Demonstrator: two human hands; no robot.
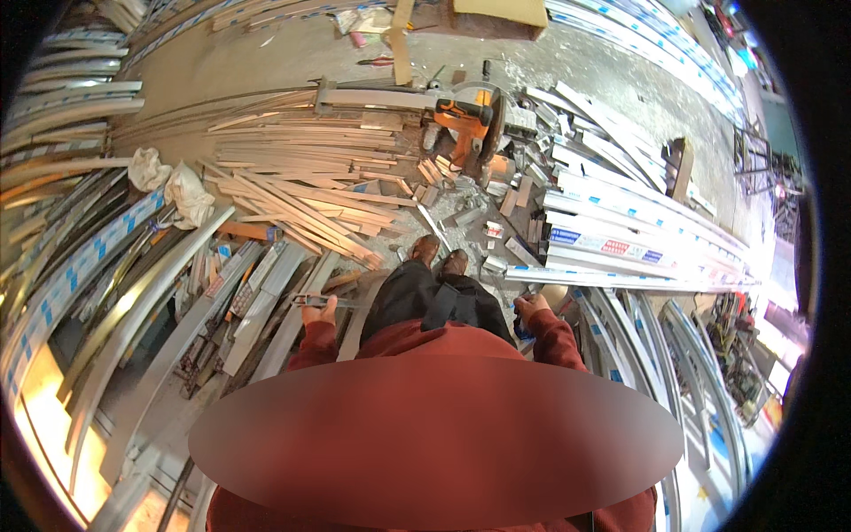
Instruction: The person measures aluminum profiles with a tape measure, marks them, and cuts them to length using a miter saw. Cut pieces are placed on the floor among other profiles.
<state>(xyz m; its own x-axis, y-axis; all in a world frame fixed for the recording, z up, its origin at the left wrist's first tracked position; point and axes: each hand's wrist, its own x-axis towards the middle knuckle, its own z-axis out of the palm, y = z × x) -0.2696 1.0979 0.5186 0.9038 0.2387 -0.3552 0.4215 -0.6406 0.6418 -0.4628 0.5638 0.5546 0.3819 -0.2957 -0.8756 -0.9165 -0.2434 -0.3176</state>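
Observation:
I stand on a workshop floor, my brown shoes (441, 254) pointing at an orange chop saw (467, 127). My left hand (324, 311) is closed around a short metal strip (310, 301) that sticks out to the left. My right hand (532, 309) grips a small blue object (523, 329) beside my hip; its kind is too small to tell. Red sleeves cover both forearms.
A heap of tan profile lengths (306, 191) lies left of the saw. Long white profiles with blue labels (620, 239) are stacked at right. Grey aluminium sections (177, 310) lie at left, near two white crumpled bags (173, 186). Short offcuts (505, 199) litter the floor by my feet.

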